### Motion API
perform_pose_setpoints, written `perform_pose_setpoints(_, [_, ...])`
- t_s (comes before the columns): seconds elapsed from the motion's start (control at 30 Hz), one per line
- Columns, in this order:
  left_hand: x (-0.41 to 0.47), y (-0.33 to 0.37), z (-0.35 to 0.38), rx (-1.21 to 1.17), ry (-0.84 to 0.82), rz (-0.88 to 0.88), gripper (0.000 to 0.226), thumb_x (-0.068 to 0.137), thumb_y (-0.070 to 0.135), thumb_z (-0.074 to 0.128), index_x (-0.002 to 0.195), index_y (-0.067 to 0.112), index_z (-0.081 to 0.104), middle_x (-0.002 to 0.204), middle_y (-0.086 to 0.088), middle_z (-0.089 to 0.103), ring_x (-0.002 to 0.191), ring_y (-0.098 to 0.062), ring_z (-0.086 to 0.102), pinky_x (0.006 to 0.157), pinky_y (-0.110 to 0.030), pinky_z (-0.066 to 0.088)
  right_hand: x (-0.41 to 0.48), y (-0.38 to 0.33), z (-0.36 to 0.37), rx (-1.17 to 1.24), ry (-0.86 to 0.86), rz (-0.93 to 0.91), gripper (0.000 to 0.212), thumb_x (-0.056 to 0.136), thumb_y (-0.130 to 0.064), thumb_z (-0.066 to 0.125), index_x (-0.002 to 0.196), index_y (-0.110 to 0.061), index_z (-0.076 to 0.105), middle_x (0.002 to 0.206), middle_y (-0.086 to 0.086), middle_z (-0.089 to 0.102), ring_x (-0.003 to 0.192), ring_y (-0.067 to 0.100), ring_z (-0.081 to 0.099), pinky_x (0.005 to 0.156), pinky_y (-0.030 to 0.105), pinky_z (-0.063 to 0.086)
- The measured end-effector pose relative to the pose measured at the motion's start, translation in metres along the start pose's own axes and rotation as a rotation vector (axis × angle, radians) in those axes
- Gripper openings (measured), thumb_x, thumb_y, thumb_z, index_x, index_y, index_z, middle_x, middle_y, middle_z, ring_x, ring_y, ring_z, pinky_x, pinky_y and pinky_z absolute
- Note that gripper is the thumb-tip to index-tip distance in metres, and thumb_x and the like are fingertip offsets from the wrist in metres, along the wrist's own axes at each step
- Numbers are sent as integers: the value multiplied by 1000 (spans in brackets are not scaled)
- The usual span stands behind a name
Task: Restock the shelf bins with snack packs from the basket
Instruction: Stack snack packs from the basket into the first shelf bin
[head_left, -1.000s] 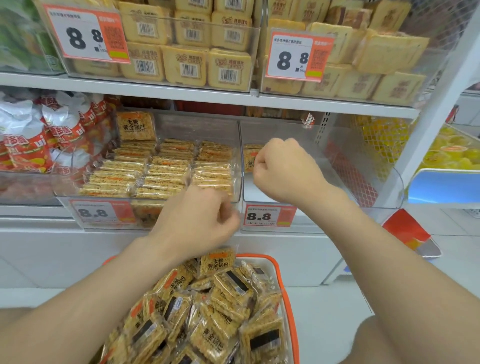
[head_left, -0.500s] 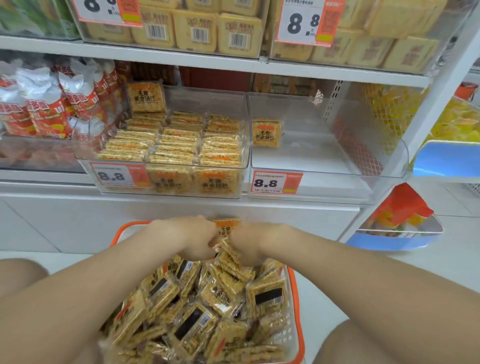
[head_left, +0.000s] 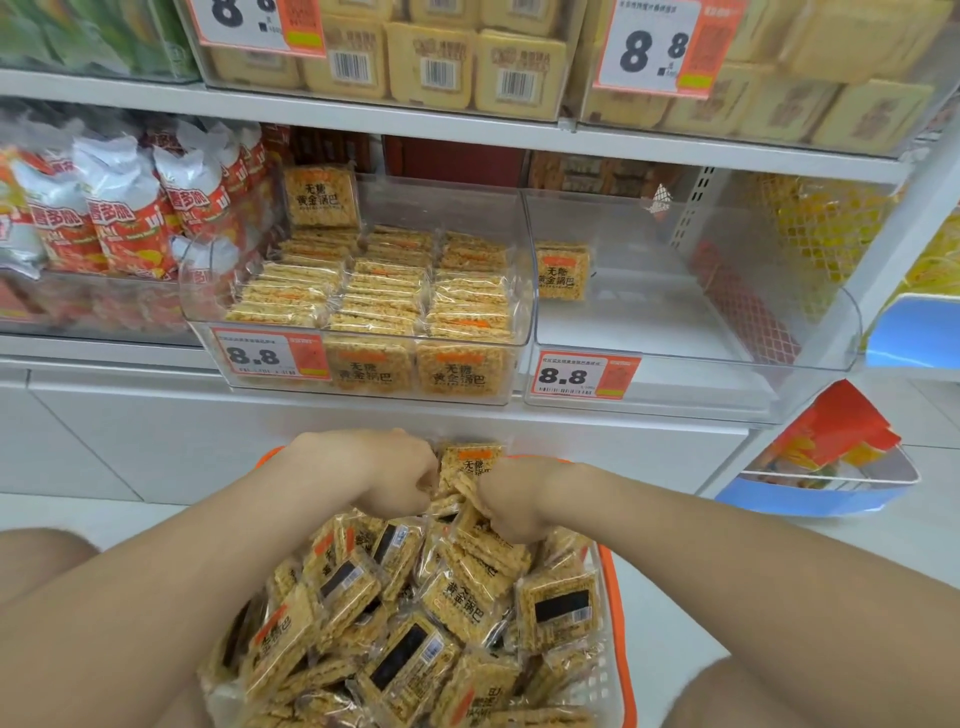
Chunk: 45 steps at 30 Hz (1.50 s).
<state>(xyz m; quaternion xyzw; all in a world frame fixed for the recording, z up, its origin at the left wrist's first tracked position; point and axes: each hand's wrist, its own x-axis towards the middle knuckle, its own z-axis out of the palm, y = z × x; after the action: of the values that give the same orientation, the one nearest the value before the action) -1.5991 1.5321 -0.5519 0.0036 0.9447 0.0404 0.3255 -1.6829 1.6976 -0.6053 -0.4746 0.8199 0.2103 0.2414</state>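
Note:
An orange-rimmed white basket (head_left: 618, 613) below me is heaped with square yellow snack packs (head_left: 457, 597). My left hand (head_left: 395, 478) and my right hand (head_left: 511, 501) are both down at the far end of the heap, fingers curled into the packs. An upright pack (head_left: 470, 465) stands between them; which hand holds it I cannot tell. On the shelf, the left clear bin (head_left: 363, 374) is packed with rows of the same snacks. The right clear bin (head_left: 685, 358) holds a single pack (head_left: 562, 272) leaning at its back left.
Red-and-white snack bags (head_left: 119, 218) fill the bin further left. The upper shelf carries yellow boxed packs (head_left: 441, 62) behind price tags. A blue-rimmed tray (head_left: 810, 493) with an orange bag sits low on the right. White floor surrounds the basket.
One second ago my right hand was up in the right bin and the left hand above the basket. Both have dropped into the basket, and one pack now stands in the right bin.

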Motion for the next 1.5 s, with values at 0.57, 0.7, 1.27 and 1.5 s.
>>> perform_pose_setpoints(0.57, [-78,-50,-54,-978,423,158,37,74,17,59,107,2,67,93,-25,71,87,-39,73,76,-47,66,-69,-3,-104,1110,718,-205,24,90,-27,39,103,-26,60,82,30,64,68,39,71,54,47,57])
perform_pose_setpoints(0.7, [-82,-47,-56,-983,556,138,22,86,15,61,103,5,70,97,-35,66,90,-50,67,67,-44,66,-67,-3,-105,1191,721,-226,22,96,-24,39,108,-29,57,92,38,65,75,52,69,62,65,58])
perform_pose_setpoints(1.27, [-54,-132,-64,-291,951,-328,65,97,36,60,154,15,41,158,-12,39,148,-33,33,118,-54,28,26,-18,-165,1154,1293,31,28,96,-40,73,124,-33,70,103,-15,72,99,6,66,89,35,58])
perform_pose_setpoints(1.5, [-46,-150,-63,-236,723,-172,51,104,20,46,152,4,43,164,-15,35,155,-32,26,127,-47,23,80,-13,-200,1254,1233,108,28,94,-37,78,119,-31,68,95,-11,74,95,9,71,95,44,58])
